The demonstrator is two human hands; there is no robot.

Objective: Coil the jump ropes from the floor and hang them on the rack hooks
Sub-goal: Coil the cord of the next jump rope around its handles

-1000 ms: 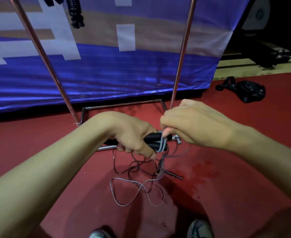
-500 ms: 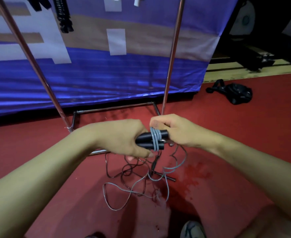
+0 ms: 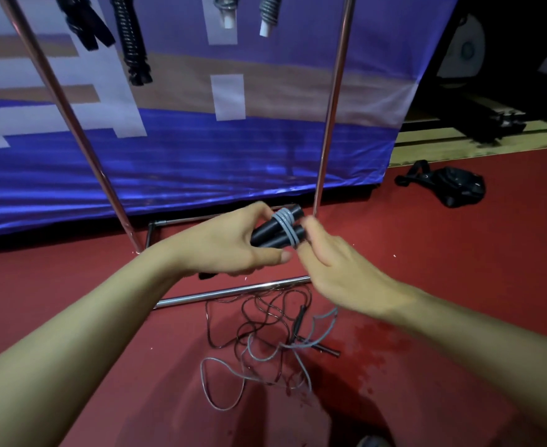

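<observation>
A blue and white banner (image 3: 201, 150) hangs behind the rack (image 3: 328, 124), whose two chrome uprights rise from a floor frame on the red floor (image 3: 459, 269). Coiled ropes (image 3: 135, 43) hang from the top of the rack, at the upper edge of the view. A black bag (image 3: 452, 185) lies on the floor to the right of the rack.

In front of the rack's base bar, the left hand (image 3: 230, 246) grips two black handles (image 3: 272, 232) side by side, fingers curled round them, thumb beneath. Several turns of grey rope (image 3: 286, 225) bind the handles near their far end. The right hand (image 3: 336, 269) is just beside the handles, fingers loosely bent, a fingertip touching the wrapped end; whether it pinches the rope I cannot tell. Loose grey rope trails below it onto the floor, tangled with a thinner dark rope (image 3: 252, 321) just in front of the base bar.
</observation>
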